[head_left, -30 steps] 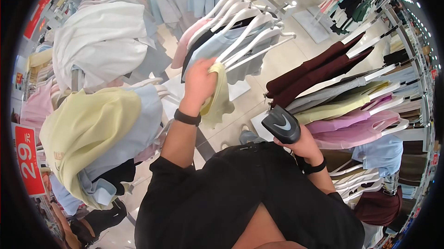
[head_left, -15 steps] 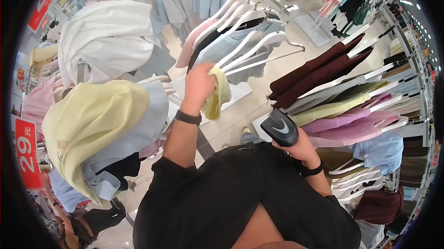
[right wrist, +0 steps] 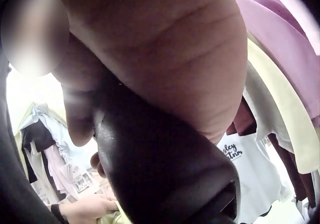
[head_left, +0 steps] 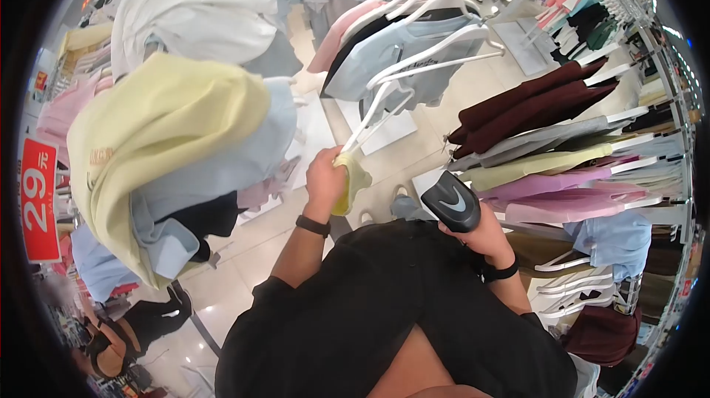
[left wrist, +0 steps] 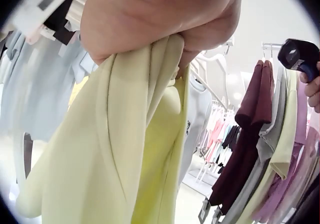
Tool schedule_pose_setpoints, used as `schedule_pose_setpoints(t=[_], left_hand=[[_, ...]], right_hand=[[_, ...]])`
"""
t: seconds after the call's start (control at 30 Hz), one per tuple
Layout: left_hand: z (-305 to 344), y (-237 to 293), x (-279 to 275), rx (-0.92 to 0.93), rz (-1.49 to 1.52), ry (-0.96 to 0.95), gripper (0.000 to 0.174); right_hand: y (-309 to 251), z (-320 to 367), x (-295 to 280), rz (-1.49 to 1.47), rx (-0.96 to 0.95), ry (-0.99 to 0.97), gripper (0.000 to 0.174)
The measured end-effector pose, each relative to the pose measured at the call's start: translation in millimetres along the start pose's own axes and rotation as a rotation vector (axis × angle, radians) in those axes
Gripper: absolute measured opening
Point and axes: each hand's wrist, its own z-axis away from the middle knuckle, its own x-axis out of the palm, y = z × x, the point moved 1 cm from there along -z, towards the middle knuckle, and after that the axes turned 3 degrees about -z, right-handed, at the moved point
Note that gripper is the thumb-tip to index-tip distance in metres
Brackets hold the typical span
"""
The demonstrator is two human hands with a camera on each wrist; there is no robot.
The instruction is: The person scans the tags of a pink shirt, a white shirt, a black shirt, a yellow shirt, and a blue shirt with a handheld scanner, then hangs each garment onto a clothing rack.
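Note:
My left hand (head_left: 325, 180) grips a pale yellow shirt (head_left: 358, 182) by its top, where the end of a white hanger (head_left: 367, 129) comes out of the cloth. In the left wrist view the cloth (left wrist: 80, 154) hangs in folds below the palm. A black handheld barcode scanner (head_left: 450, 204) with a grey curved mark is in the grip of my right hand (head_left: 489, 235), near my body. The right wrist view shows the scanner's dark body (right wrist: 165, 159) under the palm. Beyond the left hand, a light blue shirt (head_left: 373, 58) hangs on the rack.
A second yellow garment (head_left: 177, 110) lies draped over the rack at left, above a red price sign (head_left: 41, 198). Maroon (head_left: 529, 106), grey, yellow and pink clothes hang along the right rack. Other shoppers' legs and tiled floor (head_left: 259, 250) show below.
My left hand has drawn the yellow shirt and its hanger towards my body, away from the other hangers on the rack. The right hand still holds the scanner in nearly the same place.

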Motion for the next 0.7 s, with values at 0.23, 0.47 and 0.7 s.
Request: schedule_pose_setpoints(t=[0.23, 0.47, 0.7], left_hand=[[94, -65, -3, -0.008, 0.012, 0.024, 0.041], [143, -21, -86, 0.104, 0.015, -0.162, 0.045], [168, 44, -140, 0.273, 0.049, -0.129, 0.037]], right_hand=[[14, 7, 12, 0.008, 0.125, -0.071, 0.046], [37, 0, 7, -0.208, -0.181, -0.184, 0.079], [54, 2, -26, 0.097, -0.502, -0.224, 0.085]])
